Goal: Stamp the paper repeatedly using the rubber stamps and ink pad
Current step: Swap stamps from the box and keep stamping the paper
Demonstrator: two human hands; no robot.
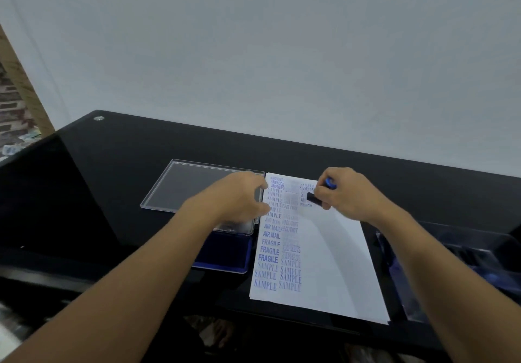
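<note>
A white paper (332, 255) lies on the black table, its left half filled with columns of blue stamped words. My right hand (346, 190) grips a rubber stamp (317, 198) with a blue handle and dark base, held at the top of the paper's third column. My left hand (239, 196) rests with fingers apart at the paper's upper left edge, partly over the ink pad. The blue ink pad (234, 255) sits left of the paper, with its clear lid (194, 185) open behind it.
A clear tray (465, 261) holding more blue stamps stands to the right of the paper. The black table's (118, 165) far edge meets a pale wall. A small metal stud (98, 118) marks the far left corner.
</note>
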